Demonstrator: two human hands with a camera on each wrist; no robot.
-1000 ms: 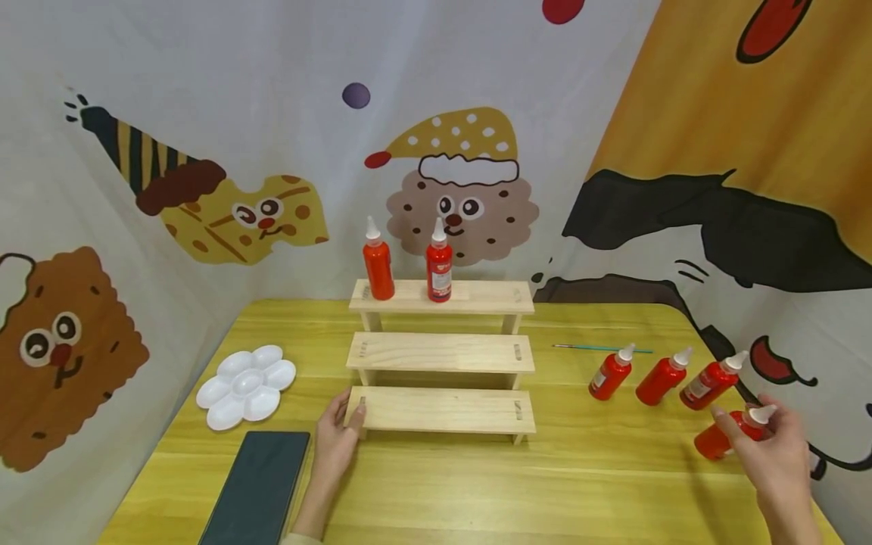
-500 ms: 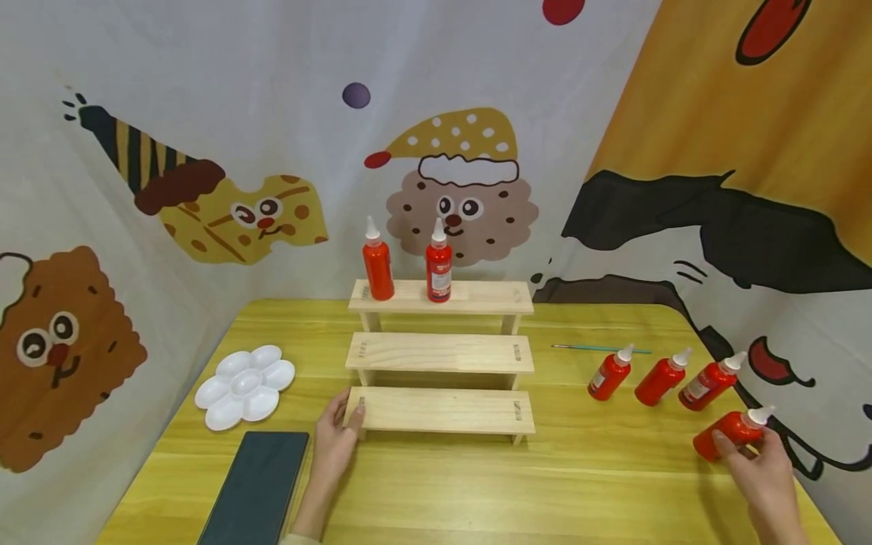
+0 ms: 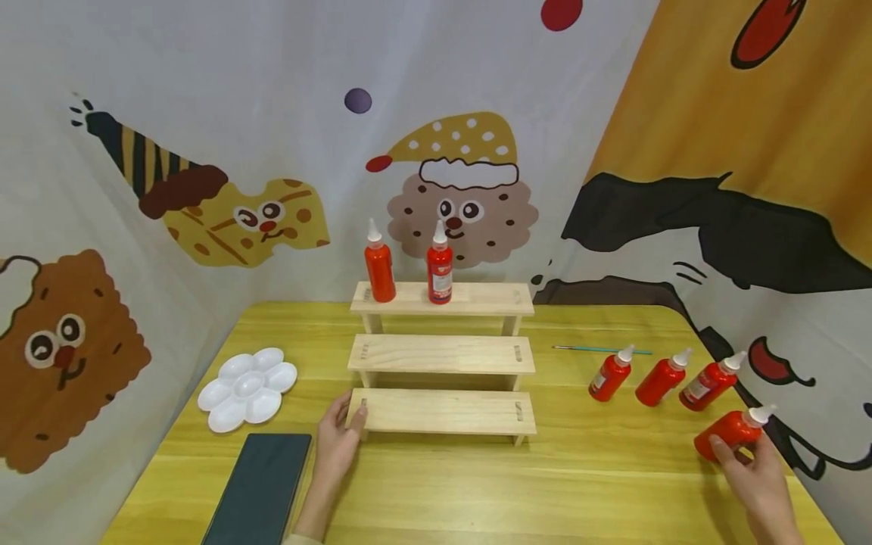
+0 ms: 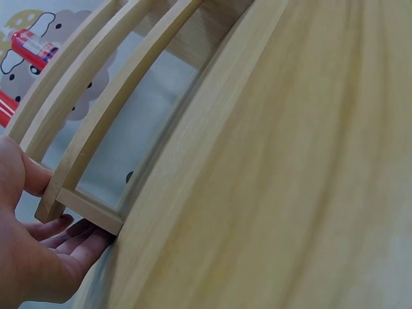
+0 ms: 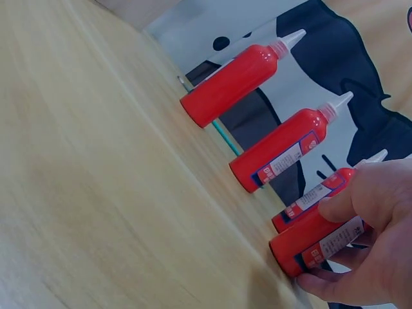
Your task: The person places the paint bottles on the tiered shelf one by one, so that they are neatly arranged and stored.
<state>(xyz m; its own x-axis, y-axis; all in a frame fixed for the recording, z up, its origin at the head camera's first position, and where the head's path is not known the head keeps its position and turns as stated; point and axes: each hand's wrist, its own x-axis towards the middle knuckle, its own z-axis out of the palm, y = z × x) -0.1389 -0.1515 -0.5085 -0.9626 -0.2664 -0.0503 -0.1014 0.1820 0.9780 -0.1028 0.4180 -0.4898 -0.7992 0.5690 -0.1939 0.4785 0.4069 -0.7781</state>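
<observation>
At the right side of the table, my right hand (image 3: 758,477) holds a red squeeze bottle (image 3: 727,437) with a white nozzle, thumb on one side and fingers on the other. In the right wrist view this bottle (image 5: 309,243) shows a white label, and its base is at the tabletop. My left hand (image 3: 337,441) grips the left end of the three-tier wooden stand (image 3: 441,411) at its lowest step, the thumb on the board. Two more red bottles (image 3: 440,274) stand upright on the top step. Several others (image 3: 661,381) stand on the table beside the held one.
A thin teal paintbrush (image 3: 601,349) lies behind the right-hand bottles. On the left are a white flower-shaped palette (image 3: 247,387) and a dark flat rectangular item (image 3: 262,484). A printed cloth (image 3: 293,91) hangs behind the table (image 3: 436,492).
My right hand has shifted from the bottle's right side to its near side, with the bottle staying about where it was. The left hand keeps its hold on the stand.
</observation>
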